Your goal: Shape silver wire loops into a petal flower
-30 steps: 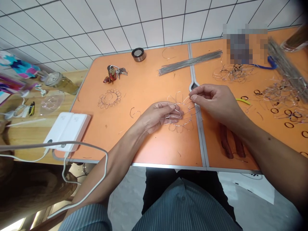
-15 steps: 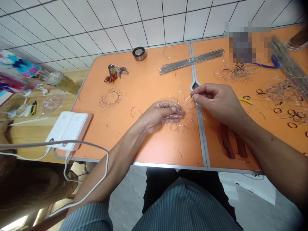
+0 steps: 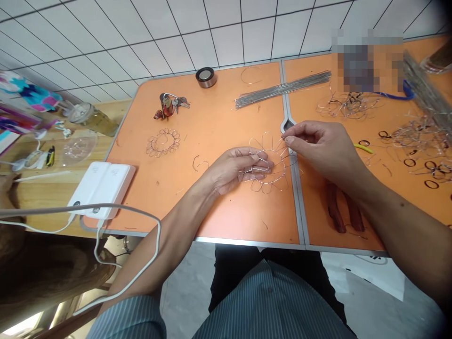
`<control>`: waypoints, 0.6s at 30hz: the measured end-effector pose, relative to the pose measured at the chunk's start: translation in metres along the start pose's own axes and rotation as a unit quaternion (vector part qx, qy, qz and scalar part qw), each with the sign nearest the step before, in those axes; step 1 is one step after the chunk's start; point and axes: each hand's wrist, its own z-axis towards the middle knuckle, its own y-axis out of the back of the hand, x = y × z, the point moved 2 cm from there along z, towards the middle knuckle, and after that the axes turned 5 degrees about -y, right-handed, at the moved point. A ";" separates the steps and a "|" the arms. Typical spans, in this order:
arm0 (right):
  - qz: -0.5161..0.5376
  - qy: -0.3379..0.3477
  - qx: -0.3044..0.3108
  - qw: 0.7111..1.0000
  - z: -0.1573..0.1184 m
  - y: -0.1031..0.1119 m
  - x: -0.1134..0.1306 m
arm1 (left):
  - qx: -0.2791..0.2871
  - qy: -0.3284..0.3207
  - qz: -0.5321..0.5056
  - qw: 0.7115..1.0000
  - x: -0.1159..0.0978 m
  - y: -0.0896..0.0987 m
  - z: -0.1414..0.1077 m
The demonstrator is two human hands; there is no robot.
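Above the orange table (image 3: 229, 221), my left hand (image 3: 243, 167) holds a round wire piece (image 3: 270, 182) with petal-like loops, thumb and fingers closed on its left side. My right hand (image 3: 310, 141) is pinched at the upper right edge of the same piece, with thin wire at its fingertips. A second looped wire ring (image 3: 163, 142) lies flat at the left. Behind my hands a bundle of straight wires (image 3: 278, 90) lies across the table seam. Pliers with red handles (image 3: 337, 209) lie partly under my right forearm.
Keys (image 3: 171, 104) and a roll of tape (image 3: 205, 77) lie at the back. White power banks (image 3: 102, 188) with a cable are at the left. Loose wire pieces (image 3: 349, 106) and small dark rings (image 3: 409, 162) are scattered at the right.
The looped piece has turned slightly in my fingers, and its upper loops sit differently. Both hands keep nearly the same place and grip.
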 end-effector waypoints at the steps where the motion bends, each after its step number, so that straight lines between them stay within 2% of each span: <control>1: 0.001 0.001 -0.001 1.000 0.000 0.000 0.000 | 0.000 0.000 0.001 1.000 0.000 0.000 0.000; 18: 0.007 0.024 0.003 1.000 -0.002 0.000 0.002 | -0.017 0.010 -0.008 1.000 0.002 0.000 0.002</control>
